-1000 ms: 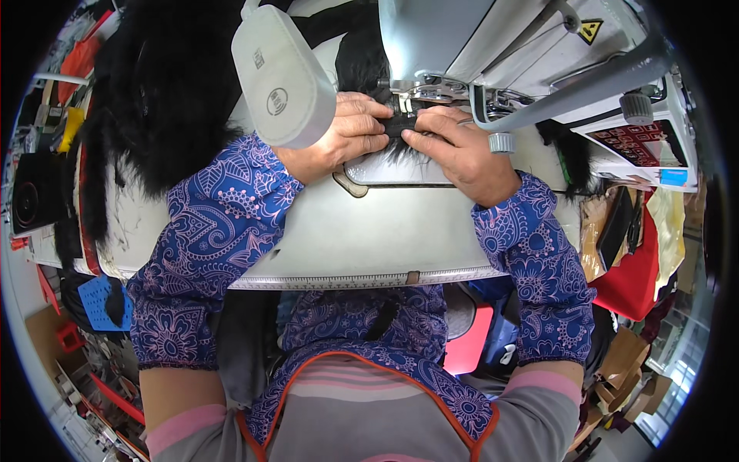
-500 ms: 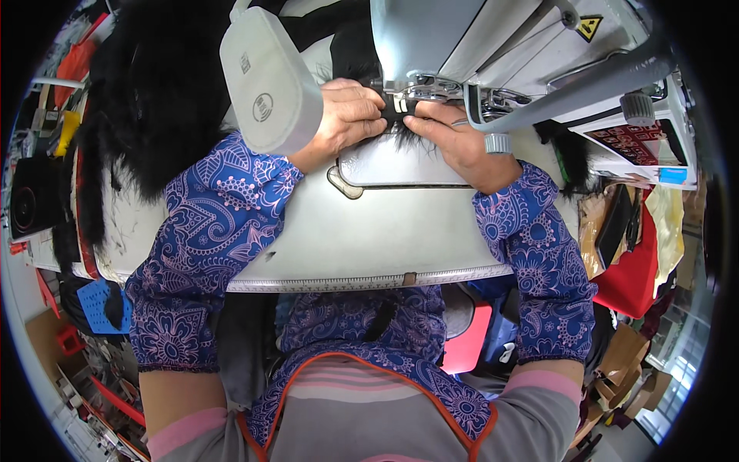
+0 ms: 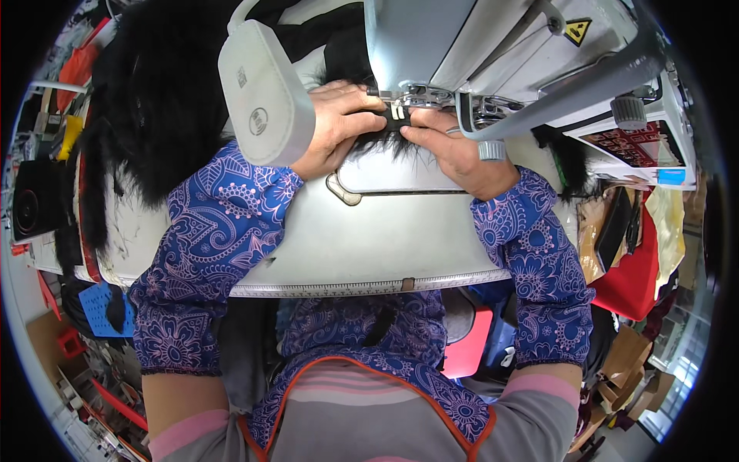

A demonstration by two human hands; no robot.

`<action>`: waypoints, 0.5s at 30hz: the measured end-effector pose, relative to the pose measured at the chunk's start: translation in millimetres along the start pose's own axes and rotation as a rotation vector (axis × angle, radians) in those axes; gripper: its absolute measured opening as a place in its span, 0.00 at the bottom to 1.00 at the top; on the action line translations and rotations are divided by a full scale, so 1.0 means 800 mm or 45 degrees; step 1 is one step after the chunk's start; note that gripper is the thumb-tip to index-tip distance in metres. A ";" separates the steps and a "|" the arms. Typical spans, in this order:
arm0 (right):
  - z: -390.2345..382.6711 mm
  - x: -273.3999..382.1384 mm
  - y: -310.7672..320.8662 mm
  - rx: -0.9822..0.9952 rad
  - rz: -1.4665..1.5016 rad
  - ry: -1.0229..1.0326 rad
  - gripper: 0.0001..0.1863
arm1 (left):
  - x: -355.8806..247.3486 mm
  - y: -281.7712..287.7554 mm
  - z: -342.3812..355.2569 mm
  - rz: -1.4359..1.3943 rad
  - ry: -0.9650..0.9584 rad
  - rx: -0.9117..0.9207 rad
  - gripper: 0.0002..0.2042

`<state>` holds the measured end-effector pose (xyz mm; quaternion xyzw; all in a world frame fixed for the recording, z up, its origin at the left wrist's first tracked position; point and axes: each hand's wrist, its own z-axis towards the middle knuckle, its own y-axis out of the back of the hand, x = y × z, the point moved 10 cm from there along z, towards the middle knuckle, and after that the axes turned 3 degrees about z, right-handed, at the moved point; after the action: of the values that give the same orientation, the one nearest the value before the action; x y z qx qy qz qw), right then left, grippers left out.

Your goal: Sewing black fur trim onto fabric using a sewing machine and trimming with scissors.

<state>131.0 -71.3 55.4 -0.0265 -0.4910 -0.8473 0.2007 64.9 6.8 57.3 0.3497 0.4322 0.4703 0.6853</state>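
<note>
A sewing machine [image 3: 419, 46] stands at the top centre, its presser foot area over a piece of black furry fabric [image 3: 377, 143]. Two small pale marks or strips show on a black band at the fabric's edge, beside the needle area. My left hand [image 3: 332, 127] presses and grips the fabric from the left, thumb pointing at the band. From the right, my right hand [image 3: 466, 158] pinches the same edge, thumb and forefinger close together. The needle itself is hidden. A white lamp-like device [image 3: 265, 92] partly covers my left hand and wrist.
A large heap of black fur [image 3: 158, 92] lies left on the white table [image 3: 369, 239], whose front edge carries a ruler tape [image 3: 339, 288]. A grey bar with a knob [image 3: 631, 112] crosses above the right side. Bags and a red cloth [image 3: 631, 277] hang at the right.
My left hand has shifted slightly left and its thumb lies straighter toward the band. More black fur shows between my hands and above the left one. The view has moved slightly.
</note>
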 end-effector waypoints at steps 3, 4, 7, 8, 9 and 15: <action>0.003 0.003 -0.001 0.034 -0.072 0.014 0.11 | 0.000 -0.004 -0.002 0.043 -0.007 0.021 0.13; 0.003 0.002 -0.001 0.035 -0.074 0.012 0.11 | 0.004 -0.008 -0.003 0.050 0.035 0.048 0.13; 0.001 0.003 0.000 0.003 -0.043 0.032 0.11 | 0.002 -0.006 -0.002 0.054 0.065 0.050 0.13; 0.001 0.002 0.000 0.006 -0.046 0.005 0.11 | 0.000 -0.002 -0.001 0.051 0.054 0.027 0.13; 0.001 0.001 0.000 0.009 -0.048 -0.021 0.11 | 0.001 -0.002 -0.002 0.053 0.055 0.024 0.13; 0.006 0.010 0.004 0.020 -0.117 0.030 0.11 | -0.006 -0.002 -0.008 0.160 -0.189 -0.042 0.14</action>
<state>124.3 -71.1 62.0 0.0076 -0.4961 -0.8520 0.1673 58.5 1.9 54.7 0.3986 0.3498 0.4922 0.6903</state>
